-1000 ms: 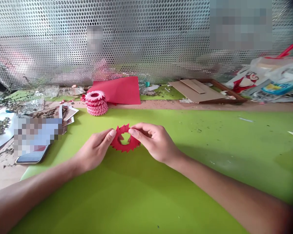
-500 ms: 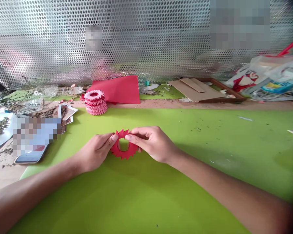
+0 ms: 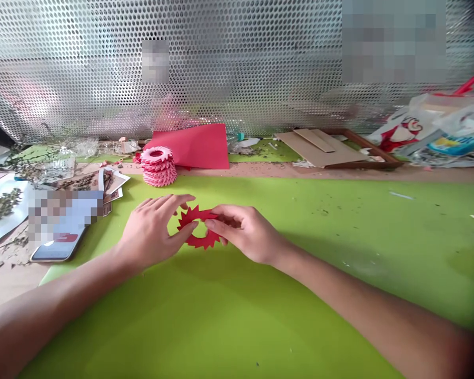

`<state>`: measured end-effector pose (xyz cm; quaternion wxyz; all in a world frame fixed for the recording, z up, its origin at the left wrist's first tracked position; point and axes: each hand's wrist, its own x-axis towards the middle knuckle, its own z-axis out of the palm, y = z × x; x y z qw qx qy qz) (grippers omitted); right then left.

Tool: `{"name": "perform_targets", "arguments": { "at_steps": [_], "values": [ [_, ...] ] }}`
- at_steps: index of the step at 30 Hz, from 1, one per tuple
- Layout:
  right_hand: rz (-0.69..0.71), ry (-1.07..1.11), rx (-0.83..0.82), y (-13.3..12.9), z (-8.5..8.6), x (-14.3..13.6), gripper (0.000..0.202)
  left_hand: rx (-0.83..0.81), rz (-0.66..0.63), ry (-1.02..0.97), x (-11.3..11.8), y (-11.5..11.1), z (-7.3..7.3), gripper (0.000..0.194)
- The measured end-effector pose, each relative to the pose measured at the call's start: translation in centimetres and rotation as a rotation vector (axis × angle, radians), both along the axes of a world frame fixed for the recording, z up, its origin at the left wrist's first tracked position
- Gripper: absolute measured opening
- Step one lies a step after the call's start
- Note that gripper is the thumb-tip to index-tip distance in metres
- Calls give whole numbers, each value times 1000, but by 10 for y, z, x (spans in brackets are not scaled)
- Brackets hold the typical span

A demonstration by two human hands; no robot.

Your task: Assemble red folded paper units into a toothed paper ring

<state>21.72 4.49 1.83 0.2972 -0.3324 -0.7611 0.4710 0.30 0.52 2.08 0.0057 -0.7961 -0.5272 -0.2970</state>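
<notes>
A red folded-paper ring (image 3: 206, 241) with a zigzag outer edge is held just above the green table top (image 3: 221, 316). My right hand (image 3: 247, 234) pinches its right side between thumb and fingers. My left hand (image 3: 156, 229) is at the ring's left, fingers spread and raised away from it; the thumb tip reaches over the ring's inner edge, and whether it touches cannot be made out. Behind the hands stands a round stack of pink and red paper rings (image 3: 158, 168). A red sheet of paper (image 3: 193, 147) lies behind that stack.
At the left lie a phone (image 3: 59, 245), photo cards (image 3: 114, 184) and dried plant bits (image 3: 2, 205). Brown cardboard (image 3: 319, 147) rests in a wooden frame at the back. Plastic bags (image 3: 438, 126) are heaped at the back right, before a perforated metal screen (image 3: 240, 63).
My left hand has loosened its pinch, its fingers lifting and spreading off the ring. The ring has turned slightly in my right hand, which keeps its hold. The view has shifted a little.
</notes>
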Motion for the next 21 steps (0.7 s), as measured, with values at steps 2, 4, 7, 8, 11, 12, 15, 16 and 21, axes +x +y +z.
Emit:
{"name": "perform_targets", "arguments": {
  "at_steps": [2,4,7,8,11,12,15,16,21],
  "values": [
    [1,-5,31,-1,-1,-1,36,55,-8,70,0,0,-2,29],
    [-9,-12,65,-3,-1,-3,38,94,-21,101,1,0,-4,23],
    [-24,-27,116,-4,-1,-5,41,149,-53,124,2,-1,-6,21],
    [-27,-33,131,-5,-1,-5,41,165,-64,128,2,0,-6,21],
    [-36,-63,165,-5,-1,-6,41,205,-94,132,2,1,-8,20],
    [-40,-74,172,-5,-1,-6,42,223,-102,128,2,2,-9,19],
    [-35,-94,179,-5,0,-6,42,268,-118,125,1,3,-11,19],
    [-32,-99,179,-5,0,-6,42,278,-121,127,1,3,-11,18],
    [-20,-79,115,-5,3,-5,36,291,-104,134,1,-1,-7,17]
  ]
}}
